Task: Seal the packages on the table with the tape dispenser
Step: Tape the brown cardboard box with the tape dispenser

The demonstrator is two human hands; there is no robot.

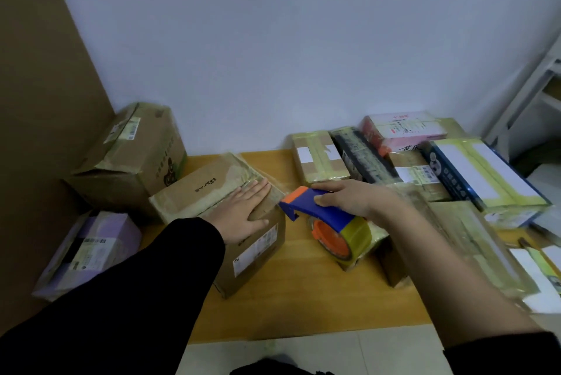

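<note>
Spanning the scene, a yellow wooden table (303, 298) is crowded with taped packages (473, 171), most stacked at the far right. A brown cardboard box (255, 253), left of centre, is pressed by the left hand (243, 207), fingers straight on its taped lid. Just right of it, a blue-and-orange tape dispenser (328, 217) is gripped by the right hand (349, 197), fingers curled round its handle.

Wooden table (303, 292), light top. Brown carton (255, 256) sits left of centre. Right rear crowded: tan box (318, 156), pink box (400, 128), blue box (473, 174), packed close together.
</note>
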